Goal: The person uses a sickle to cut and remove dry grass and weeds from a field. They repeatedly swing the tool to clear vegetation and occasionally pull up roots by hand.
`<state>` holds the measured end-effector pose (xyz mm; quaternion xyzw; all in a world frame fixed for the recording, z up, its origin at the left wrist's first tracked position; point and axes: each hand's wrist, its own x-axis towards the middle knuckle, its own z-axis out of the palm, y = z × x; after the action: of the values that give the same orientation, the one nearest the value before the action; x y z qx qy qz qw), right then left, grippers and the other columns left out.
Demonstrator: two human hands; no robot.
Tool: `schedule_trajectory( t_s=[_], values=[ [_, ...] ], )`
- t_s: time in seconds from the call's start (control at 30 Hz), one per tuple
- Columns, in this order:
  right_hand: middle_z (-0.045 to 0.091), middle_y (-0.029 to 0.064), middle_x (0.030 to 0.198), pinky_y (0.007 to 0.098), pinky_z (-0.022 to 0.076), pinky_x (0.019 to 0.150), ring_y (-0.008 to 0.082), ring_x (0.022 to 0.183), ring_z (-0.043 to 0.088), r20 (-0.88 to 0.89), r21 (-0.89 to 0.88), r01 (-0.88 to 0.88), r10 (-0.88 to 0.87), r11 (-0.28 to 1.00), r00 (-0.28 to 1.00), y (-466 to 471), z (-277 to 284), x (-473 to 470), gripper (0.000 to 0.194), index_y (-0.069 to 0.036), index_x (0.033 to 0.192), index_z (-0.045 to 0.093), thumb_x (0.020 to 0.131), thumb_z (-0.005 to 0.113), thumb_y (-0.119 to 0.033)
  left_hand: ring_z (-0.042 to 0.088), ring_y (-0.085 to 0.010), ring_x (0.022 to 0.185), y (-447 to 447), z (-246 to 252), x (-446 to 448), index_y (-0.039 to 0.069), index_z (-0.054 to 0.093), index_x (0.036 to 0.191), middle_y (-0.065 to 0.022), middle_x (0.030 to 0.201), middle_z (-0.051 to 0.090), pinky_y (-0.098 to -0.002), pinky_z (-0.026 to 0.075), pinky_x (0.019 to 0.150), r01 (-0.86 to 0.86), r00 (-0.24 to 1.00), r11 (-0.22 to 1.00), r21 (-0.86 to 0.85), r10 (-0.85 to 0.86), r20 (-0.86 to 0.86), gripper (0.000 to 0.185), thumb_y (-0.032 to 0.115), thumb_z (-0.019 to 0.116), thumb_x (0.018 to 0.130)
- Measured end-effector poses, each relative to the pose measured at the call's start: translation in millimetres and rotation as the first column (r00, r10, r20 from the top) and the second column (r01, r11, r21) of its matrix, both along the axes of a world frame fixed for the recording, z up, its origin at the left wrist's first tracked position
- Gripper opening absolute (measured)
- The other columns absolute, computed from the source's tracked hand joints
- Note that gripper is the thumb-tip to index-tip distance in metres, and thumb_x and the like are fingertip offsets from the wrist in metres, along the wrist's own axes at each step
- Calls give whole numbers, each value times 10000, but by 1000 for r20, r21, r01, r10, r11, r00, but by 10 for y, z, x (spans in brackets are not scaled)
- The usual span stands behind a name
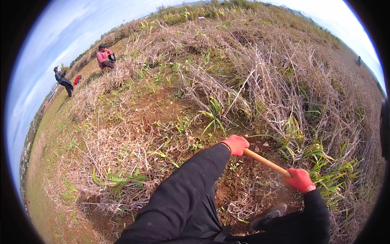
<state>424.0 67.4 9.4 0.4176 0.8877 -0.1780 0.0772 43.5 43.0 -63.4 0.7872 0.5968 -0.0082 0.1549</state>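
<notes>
My left hand (236, 145), in a red work glove, grips one end part of a wooden tool handle (268, 162). Lower and to the right, my right hand (299, 180), gloved the same way, is closed around the handle too. The handle slants between the two hands above bare reddish soil (253, 175); no tool head can be made out. A green strap-leaved plant (214, 117) grows just beyond my left hand. More long green leaves (329, 170) stand beside my right hand.
Dry stalks (268, 82) form a tangled bank ahead and to the right. Cut straw (122, 146) covers ground at left. My shoe (269, 216) rests on the soil. One person (105, 57) crouches farther off; another (63, 80) stands near a red object (77, 80).
</notes>
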Motion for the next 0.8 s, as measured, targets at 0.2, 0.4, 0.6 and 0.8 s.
schedule_trajectory(
  t_s=[0.2,0.4,0.6,0.8],
  values=[
    [734,117,876,464,551,769,329,877,729,-5,-87,1,-2,996,1000,98,-204,103,417,-128,994,731,869,710,-524,679,-351,1023,14,98,-44,124,715,1021,-133,1018,703,-467,534,876,12,998,998,-70,-16,-57,225,215,738,817],
    [740,110,884,458,561,779,308,885,737,18,-67,-8,9,998,1000,98,-234,87,396,-148,1001,739,851,716,-514,689,-380,1018,-42,244,17,101,711,990,-156,1017,720,-488,542,871,26,998,994,-111,-32,-56,191,147,668,810],
    [736,96,866,446,560,748,301,877,735,23,-60,-24,25,998,999,105,-251,135,411,-150,981,745,835,721,-534,687,-364,1044,-58,207,8,111,724,1028,-153,1006,726,-478,535,908,11,999,988,-153,-16,-32,239,197,751,807],
    [734,94,866,449,563,741,299,874,736,7,-35,-28,28,999,1000,100,-229,164,423,-147,970,745,833,721,-546,689,-363,1040,-34,141,-36,104,737,1056,-156,1018,728,-468,536,905,25,999,994,-107,-23,23,272,207,768,806]
  ],
)
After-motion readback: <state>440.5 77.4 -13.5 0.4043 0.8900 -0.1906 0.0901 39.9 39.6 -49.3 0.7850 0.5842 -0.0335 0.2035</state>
